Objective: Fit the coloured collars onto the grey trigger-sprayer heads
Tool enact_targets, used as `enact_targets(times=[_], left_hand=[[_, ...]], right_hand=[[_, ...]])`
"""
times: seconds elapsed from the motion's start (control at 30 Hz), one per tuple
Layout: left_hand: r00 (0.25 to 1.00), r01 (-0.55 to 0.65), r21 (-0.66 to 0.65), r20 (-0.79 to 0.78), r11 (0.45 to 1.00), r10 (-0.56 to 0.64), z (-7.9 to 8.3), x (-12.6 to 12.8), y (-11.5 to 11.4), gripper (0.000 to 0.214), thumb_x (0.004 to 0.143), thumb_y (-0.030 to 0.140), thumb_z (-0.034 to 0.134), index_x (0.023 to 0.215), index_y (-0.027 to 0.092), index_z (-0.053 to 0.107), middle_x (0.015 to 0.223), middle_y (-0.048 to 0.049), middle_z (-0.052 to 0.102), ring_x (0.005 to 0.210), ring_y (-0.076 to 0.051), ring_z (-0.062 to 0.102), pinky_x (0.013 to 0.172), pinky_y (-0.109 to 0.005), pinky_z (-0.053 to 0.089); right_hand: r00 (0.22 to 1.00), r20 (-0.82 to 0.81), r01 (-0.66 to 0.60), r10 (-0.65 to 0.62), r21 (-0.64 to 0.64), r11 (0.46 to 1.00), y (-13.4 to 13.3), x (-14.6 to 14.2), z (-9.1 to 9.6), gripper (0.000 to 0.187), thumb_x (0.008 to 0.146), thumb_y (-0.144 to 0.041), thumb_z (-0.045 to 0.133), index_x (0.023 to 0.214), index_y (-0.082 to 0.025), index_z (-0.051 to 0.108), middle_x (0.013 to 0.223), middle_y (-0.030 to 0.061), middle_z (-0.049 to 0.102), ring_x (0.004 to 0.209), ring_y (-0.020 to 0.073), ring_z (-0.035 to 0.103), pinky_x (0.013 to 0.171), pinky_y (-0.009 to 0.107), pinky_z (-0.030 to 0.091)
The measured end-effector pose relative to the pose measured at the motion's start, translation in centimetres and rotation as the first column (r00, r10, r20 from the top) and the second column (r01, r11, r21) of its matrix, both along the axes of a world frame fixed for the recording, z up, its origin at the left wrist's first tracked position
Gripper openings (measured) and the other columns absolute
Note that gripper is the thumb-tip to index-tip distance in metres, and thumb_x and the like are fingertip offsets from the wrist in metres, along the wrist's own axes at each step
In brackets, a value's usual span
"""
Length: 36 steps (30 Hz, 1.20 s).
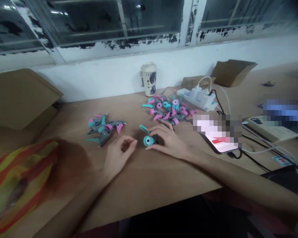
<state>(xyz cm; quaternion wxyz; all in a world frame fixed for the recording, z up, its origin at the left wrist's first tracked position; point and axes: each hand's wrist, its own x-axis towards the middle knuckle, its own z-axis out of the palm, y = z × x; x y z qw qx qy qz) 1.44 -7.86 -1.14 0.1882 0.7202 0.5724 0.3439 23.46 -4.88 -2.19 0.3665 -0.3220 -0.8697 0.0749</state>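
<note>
In the middle of the table my right hand (167, 140) grips a trigger spray head (148, 140) with a teal collar and teal trigger. Its round collar opening faces me, and my fingers cover much of its grey body. Just to the left, my left hand (120, 153) is closed in a pinch, apart from the spray head; whatever is between its fingertips, if anything, is hidden. Beyond the left hand lies a small pile of grey spray heads (104, 129) with teal and pink parts. A larger pile of similar spray heads (167, 107) lies behind my right hand.
A patterned cup (149, 79) stands against the wall. To the right are a power strip (198, 97) with cables, a lit phone (220, 142) and a power bank (270, 129). Cardboard (20, 99) and a red-yellow bag (22, 181) occupy the left; an open carton (233, 72) sits far right.
</note>
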Motion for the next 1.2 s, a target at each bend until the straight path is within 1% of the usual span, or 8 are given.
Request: enact_targets(times=[0.07, 0.17, 0.4, 0.57, 0.77, 1.0, 1.13, 1.2], left_hand=[[0.994, 0.088, -0.005, 0.069, 0.996, -0.088, -0.2, 1.6, -0.5, 0.026, 0.085, 0.038, 0.05, 0.1, 0.02, 0.06, 0.092, -0.0045, 0.064, 0.077, -0.016, 0.06, 0.063, -0.025, 0.048], [0.978, 0.187, -0.094, 0.114, 0.978, -0.176, -0.3, 2.8, -0.4, 0.025, 0.087, 0.037, 0.047, 0.094, 0.019, 0.064, 0.085, -0.0033, 0.064, 0.068, -0.014, 0.058, 0.06, -0.025, 0.048], [0.913, 0.354, -0.249, 0.303, 0.901, -0.275, -0.2, 2.2, 0.5, 0.021, 0.082, 0.034, 0.055, 0.089, 0.017, 0.065, 0.08, -0.0012, 0.063, 0.073, -0.016, 0.057, 0.065, -0.026, 0.045], [0.907, 0.393, -0.351, 0.299, 0.85, -0.296, -0.1, 1.7, 0.7, 0.021, 0.081, 0.037, 0.057, 0.08, 0.017, 0.065, 0.069, 0.0017, 0.056, 0.063, -0.012, 0.05, 0.054, -0.022, 0.036], [0.89, 0.444, -0.404, 0.302, 0.8, -0.341, -0.4, 1.4, 1.3, 0.018, 0.08, 0.033, 0.058, 0.082, 0.016, 0.066, 0.07, 0.0017, 0.055, 0.065, -0.012, 0.05, 0.057, -0.022, 0.038], [0.919, 0.386, -0.336, 0.218, 0.859, -0.328, -0.5, 2.0, 0.8, 0.025, 0.081, 0.039, 0.055, 0.076, 0.016, 0.063, 0.066, 0.0031, 0.053, 0.061, -0.011, 0.046, 0.053, -0.02, 0.034], [0.944, 0.33, -0.268, 0.098, 0.905, -0.315, -0.3, 2.4, 0.4, 0.03, 0.084, 0.042, 0.05, 0.077, 0.016, 0.063, 0.072, 0.002, 0.057, 0.066, -0.012, 0.049, 0.058, -0.022, 0.035], [0.947, 0.321, -0.268, 0.072, 0.908, -0.313, -0.2, 2.4, 0.5, 0.031, 0.086, 0.04, 0.047, 0.075, 0.016, 0.063, 0.072, 0.0018, 0.057, 0.068, -0.013, 0.05, 0.06, -0.023, 0.036]], right_hand=[[1.0, -0.012, -0.005, 0.005, -0.01, 1.0, -0.2, 0.0, 0.2, 0.029, 0.082, -0.047, 0.057, 0.097, -0.022, 0.056, 0.109, 0.0032, 0.065, 0.105, 0.0182, 0.057, 0.108, 0.047, 0.015], [1.0, -0.021, 0.009, -0.009, -0.009, 1.0, -0.3, 0.0, 0.2, 0.025, 0.083, -0.043, 0.057, 0.098, -0.022, 0.059, 0.1, 0.0011, 0.069, 0.102, 0.0176, 0.058, 0.108, 0.047, 0.011], [0.999, 0.006, -0.033, 0.033, 0.034, 0.999, -0.9, -0.1, -0.3, 0.025, 0.083, -0.036, 0.059, 0.107, -0.028, 0.062, 0.1, -0.001, 0.07, 0.098, 0.0166, 0.06, 0.109, 0.05, 0.005], [0.999, 0.006, -0.054, 0.054, 0.026, 0.998, -1.1, -0.3, -0.7, 0.026, 0.081, -0.036, 0.062, 0.105, -0.027, 0.064, 0.095, -0.0029, 0.07, 0.094, 0.0149, 0.061, 0.111, 0.048, 0.005], [0.996, 0.039, -0.085, 0.081, 0.104, 0.991, -1.2, -0.5, -0.9, 0.022, 0.083, -0.038, 0.059, 0.101, -0.028, 0.065, 0.084, -0.0041, 0.071, 0.088, 0.015, 0.062, 0.11, 0.048, 0.009], [0.998, 0.038, -0.059, 0.053, 0.188, 0.98, -1.1, -0.2, -0.6, 0.02, 0.084, -0.033, 0.059, 0.101, -0.024, 0.065, 0.085, -0.0026, 0.073, 0.084, 0.0147, 0.063, 0.108, 0.048, 0.015], [0.998, 0.037, -0.064, 0.057, 0.215, 0.975, -0.9, -0.2, -0.3, 0.018, 0.084, -0.031, 0.06, 0.098, -0.021, 0.066, 0.083, -0.0014, 0.073, 0.08, 0.0134, 0.063, 0.106, 0.046, 0.02], [0.998, 0.031, -0.062, 0.057, 0.206, 0.977, -0.9, -0.3, -0.4, 0.018, 0.084, -0.032, 0.06, 0.097, -0.021, 0.066, 0.082, -0.0017, 0.073, 0.078, 0.0132, 0.063, 0.105, 0.046, 0.02]])
